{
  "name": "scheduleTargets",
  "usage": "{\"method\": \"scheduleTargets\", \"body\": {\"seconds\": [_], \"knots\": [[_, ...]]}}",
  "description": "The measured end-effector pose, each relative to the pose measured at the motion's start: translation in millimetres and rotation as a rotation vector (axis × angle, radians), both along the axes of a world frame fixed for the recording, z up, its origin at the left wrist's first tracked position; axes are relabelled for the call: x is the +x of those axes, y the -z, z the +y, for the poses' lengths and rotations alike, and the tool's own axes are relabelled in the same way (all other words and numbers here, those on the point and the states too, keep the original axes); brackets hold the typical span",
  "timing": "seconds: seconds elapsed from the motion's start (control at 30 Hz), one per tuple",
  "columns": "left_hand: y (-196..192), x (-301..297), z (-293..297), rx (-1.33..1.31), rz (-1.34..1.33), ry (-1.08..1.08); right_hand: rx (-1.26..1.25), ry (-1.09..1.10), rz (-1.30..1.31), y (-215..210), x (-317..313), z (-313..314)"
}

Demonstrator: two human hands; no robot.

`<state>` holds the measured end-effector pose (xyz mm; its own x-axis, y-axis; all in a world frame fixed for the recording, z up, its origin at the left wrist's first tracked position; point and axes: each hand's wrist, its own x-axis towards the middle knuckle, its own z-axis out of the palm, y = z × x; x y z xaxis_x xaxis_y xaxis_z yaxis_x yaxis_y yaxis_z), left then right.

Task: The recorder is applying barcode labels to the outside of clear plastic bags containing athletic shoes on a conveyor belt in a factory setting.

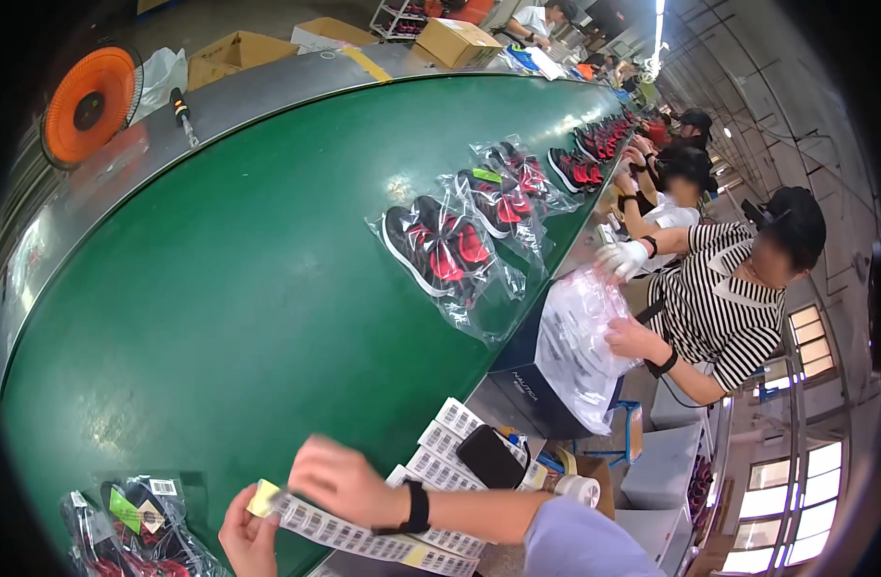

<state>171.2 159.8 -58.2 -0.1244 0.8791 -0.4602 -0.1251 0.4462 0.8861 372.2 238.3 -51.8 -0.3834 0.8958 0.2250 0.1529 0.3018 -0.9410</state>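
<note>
My left hand (248, 535) pinches the yellow end of a strip of white barcode labels (339, 529) at the belt's near edge. Above that same end hangs my right hand (346, 481), fingers curled and slightly blurred, a black band on its wrist. Whatever its fingertips grip is hidden. More label sheets (440, 452) lie fanned out under my right forearm, with a black pouch (491, 458) on top. To the left of my hands, bagged black-and-red shoes (137, 529) rest on the green belt, carrying white and green labels.
The green conveyor belt (219, 288) runs away to the upper right. Bagged shoes (440, 245) lie along its right side. Beside it, a striped-shirted co-worker (724, 298) handles clear bags (584, 337) in a dark box (527, 385). An orange fan (89, 106) stands at far left.
</note>
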Motion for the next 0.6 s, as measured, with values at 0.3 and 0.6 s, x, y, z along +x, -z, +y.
{"method": "scheduleTargets", "body": {"seconds": [0.3,0.6], "knots": [[0,-6,-24,-0.07,-0.198,-0.037,0.347,0.58,-1.101,51,192,191],[-8,3,-53,-0.148,-0.172,-0.033,0.234,0.39,-0.976,83,116,195]]}}
